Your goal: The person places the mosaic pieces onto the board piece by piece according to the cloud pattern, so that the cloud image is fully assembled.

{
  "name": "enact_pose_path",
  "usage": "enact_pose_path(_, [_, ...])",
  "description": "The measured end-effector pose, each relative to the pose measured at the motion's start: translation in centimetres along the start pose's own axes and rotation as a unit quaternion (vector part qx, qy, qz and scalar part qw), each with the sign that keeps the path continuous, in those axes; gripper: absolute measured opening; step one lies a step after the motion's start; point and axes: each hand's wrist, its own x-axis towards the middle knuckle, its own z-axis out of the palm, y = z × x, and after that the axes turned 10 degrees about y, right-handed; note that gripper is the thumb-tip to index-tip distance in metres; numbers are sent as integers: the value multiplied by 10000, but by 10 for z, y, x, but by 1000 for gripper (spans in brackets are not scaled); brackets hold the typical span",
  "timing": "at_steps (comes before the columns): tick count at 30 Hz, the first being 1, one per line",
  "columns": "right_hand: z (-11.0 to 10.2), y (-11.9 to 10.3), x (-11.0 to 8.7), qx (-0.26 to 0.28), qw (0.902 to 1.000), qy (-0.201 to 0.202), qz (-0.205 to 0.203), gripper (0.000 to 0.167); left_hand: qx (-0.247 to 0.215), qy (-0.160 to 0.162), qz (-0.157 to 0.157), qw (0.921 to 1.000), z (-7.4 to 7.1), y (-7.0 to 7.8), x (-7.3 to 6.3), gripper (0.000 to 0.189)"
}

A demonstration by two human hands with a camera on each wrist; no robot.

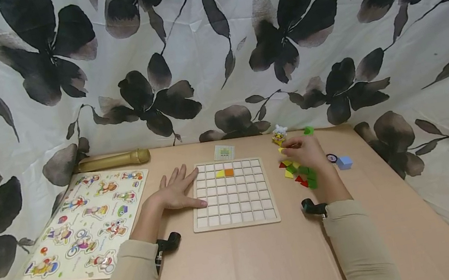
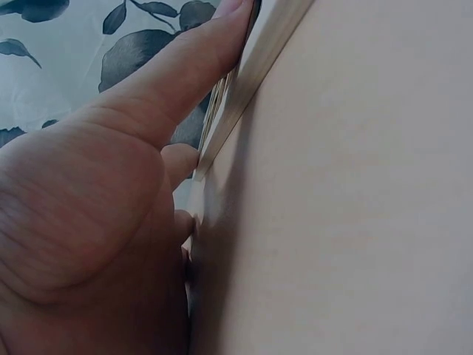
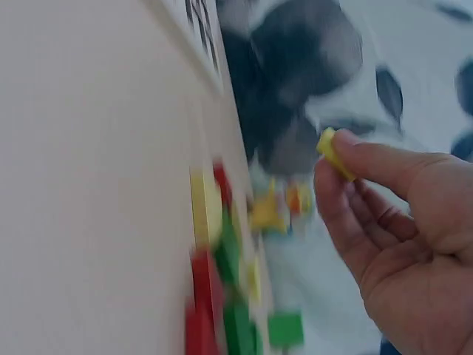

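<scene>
I have a small yellow piece [image 3: 338, 164] pinched between the thumb and forefinger of my right hand [image 1: 309, 152], the tips closed down to its width, off the tabletop [image 1: 245, 273] to the right of the grid board [image 1: 238, 226], near that board's far right corner. I judge it light and stiff, hard plastic or painted wood, so it should take a firm squeeze without bending or cracking. Its faces may be smooth, and a piece this little could twist or pop out if I pinch only a corner (its full outline is hidden by my fingers, so I can't tell its shape). The best hold, I think, is pads flat on two opposite sides, leaving the underside bare. Similar loose pieces [image 1: 311, 179] lie right of the board. My left hand [image 1: 177, 191] has its fingers spread at the board's left edge, thumb resting on it, grasping nothing.
</scene>
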Motion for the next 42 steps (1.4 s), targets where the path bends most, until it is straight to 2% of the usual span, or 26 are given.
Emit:
enact_pose_path(4, [26,-26,-4,504,9979,-329,-250,29,-9,-43,36,10000,-3,1,-2,127])
enact_pose_path(10, [67,-52,-9,506,9944,-874,-305,28,146,-153,-36,9998,-8,9,-5,121])
enact_pose_path(12, [77,-57,-9,387,9932,-1020,-409,27,189,-134,-34,9997,-8,9,-6,120])
enact_pose_path(18, [98,-59,-9,-295,9863,-1230,-1055,22,94,-137,-18,9999,-5,10,-5,121])
enact_pose_path(24, [108,-60,-9,-1127,9724,-1283,-1588,18,-27,-57,6,10000,-1,5,-2,125])
enact_pose_path(29, [110,-64,-9,-1450,9690,-1299,-1521,15,-122,-32,17,9999,-2,4,-1,127])
enact_pose_path(37, [111,-62,-11,-1319,9737,-1474,-1134,20,192,-51,-125,9997,6,-7,6,127])
enact_pose_path(42, [101,-60,-9,-1090,9763,-1532,-1071,30,224,-85,-133,9996,3,-5,4,126])
